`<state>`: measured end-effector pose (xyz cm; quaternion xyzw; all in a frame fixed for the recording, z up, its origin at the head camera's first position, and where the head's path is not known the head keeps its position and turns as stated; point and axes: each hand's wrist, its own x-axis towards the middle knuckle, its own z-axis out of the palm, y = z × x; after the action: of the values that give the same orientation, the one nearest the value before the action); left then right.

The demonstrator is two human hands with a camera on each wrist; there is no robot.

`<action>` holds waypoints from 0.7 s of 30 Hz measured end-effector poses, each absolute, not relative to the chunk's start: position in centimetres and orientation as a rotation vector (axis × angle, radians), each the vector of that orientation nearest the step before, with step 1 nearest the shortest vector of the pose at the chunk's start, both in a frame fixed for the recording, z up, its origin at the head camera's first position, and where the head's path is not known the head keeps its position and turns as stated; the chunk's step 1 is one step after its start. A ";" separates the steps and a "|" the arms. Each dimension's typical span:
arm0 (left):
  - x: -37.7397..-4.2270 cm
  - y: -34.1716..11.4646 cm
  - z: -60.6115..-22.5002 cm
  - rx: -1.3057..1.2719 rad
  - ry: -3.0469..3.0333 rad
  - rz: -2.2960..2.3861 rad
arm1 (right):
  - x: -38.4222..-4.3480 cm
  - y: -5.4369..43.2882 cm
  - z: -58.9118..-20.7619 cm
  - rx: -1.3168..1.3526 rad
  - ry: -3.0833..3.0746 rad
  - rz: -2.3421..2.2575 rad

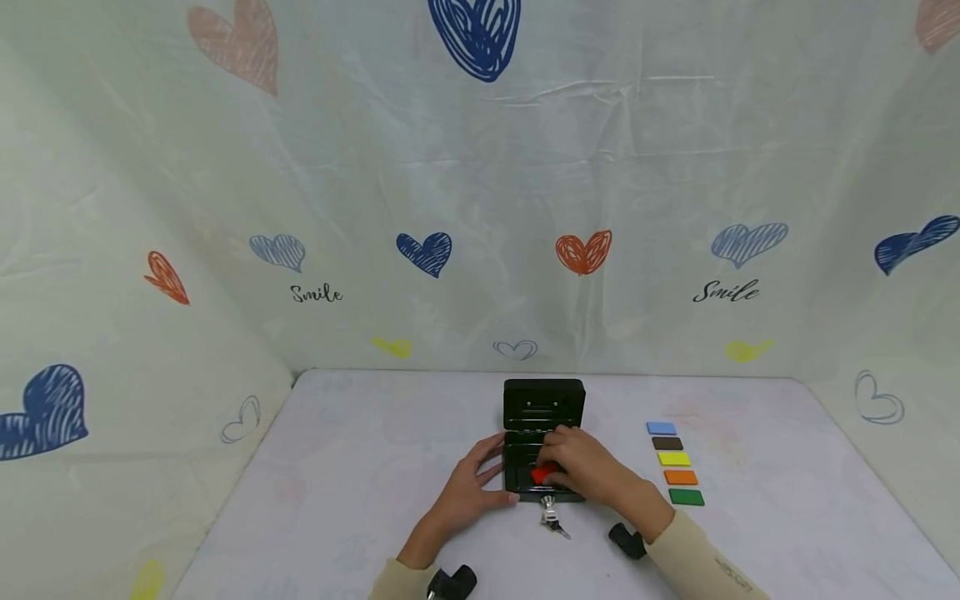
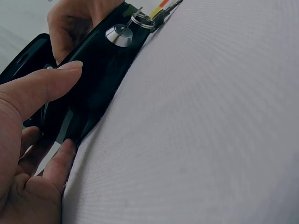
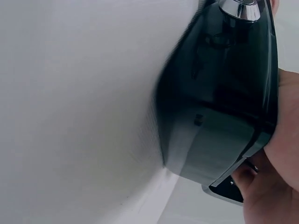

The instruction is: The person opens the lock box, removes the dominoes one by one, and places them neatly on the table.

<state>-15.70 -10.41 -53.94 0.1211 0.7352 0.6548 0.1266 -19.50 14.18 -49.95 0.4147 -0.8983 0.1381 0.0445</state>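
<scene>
A small black metal cash box point(image 1: 517, 479) stands on the table with its lid point(image 1: 543, 404) raised. My left hand point(image 1: 465, 492) holds the box's left side, thumb at the front corner and fingers along the side. Inside the box my right hand point(image 1: 581, 462) pinches a red tile point(image 1: 542, 473), partly covered by the fingers. A silver lock point(image 2: 120, 36) sits in the box's front face, and keys point(image 1: 553, 525) on a ring hang from it. The wrist views do not show the red tile.
Right of the box lie blue point(image 1: 662, 428), dark brown point(image 1: 667, 444), yellow point(image 1: 673, 459), orange point(image 1: 681, 477) and green point(image 1: 686, 497) tiles in a column on the white table point(image 1: 360, 442). A heart-printed curtain point(image 1: 480, 167) encloses the back and sides.
</scene>
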 end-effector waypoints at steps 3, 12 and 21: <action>-15.7 -10.4 -54.0 0.350 2.138 1.908 | -19.4 14.4 -50.0 1.254 -2.709 0.417; -15.9 -10.4 -54.1 0.359 2.143 1.911 | -18.3 15.5 -49.7 1.203 -2.534 0.420; -15.8 -10.3 -54.0 0.345 2.161 1.902 | -17.1 16.7 -49.1 1.115 -2.496 0.360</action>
<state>-15.75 -10.35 -53.98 0.1182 0.7399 0.6511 0.1208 -17.15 16.65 -49.12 0.3969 -0.8886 0.1282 0.1909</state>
